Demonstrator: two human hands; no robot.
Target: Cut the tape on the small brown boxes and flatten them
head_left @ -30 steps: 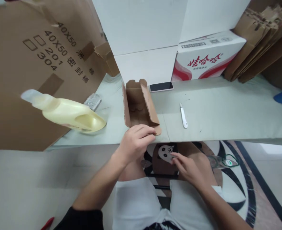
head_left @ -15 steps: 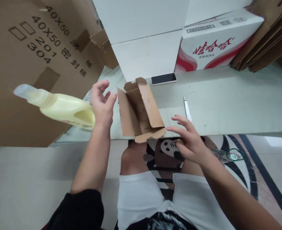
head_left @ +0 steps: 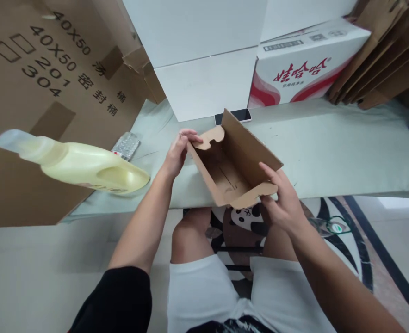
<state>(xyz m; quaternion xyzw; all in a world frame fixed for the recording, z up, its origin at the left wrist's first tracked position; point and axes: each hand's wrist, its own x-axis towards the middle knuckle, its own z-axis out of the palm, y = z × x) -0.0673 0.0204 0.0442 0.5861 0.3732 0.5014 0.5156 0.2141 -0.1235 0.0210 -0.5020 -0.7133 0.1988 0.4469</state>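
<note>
A small brown cardboard box [head_left: 232, 171] is tilted near the table's front edge, its top flaps standing open and its inside bare. My left hand [head_left: 182, 150] grips the box's far left corner, fingers over the end flap. At the near right corner, my right hand [head_left: 281, 196] pinches the near end flap, with one finger against the tall side flap. Left of my left forearm stands a pale yellow bottle [head_left: 93, 166] with a translucent cap. Behind the bottle, a clear wrapped packet [head_left: 126, 145] lies on the cloth.
A phone [head_left: 241, 115] lies behind the box, partly covered by its flap. White cartons [head_left: 207, 83] and a red-and-white carton [head_left: 305, 69] line the back. A large brown carton [head_left: 24, 111] stands left; folded cardboard [head_left: 374, 60] leans right. A pale green cloth [head_left: 346, 157] covers the table.
Both hands have closed on the small box. It has turned, tilted and shifted right, its side flap now upright. The white pen-like tool is now hidden behind it.
</note>
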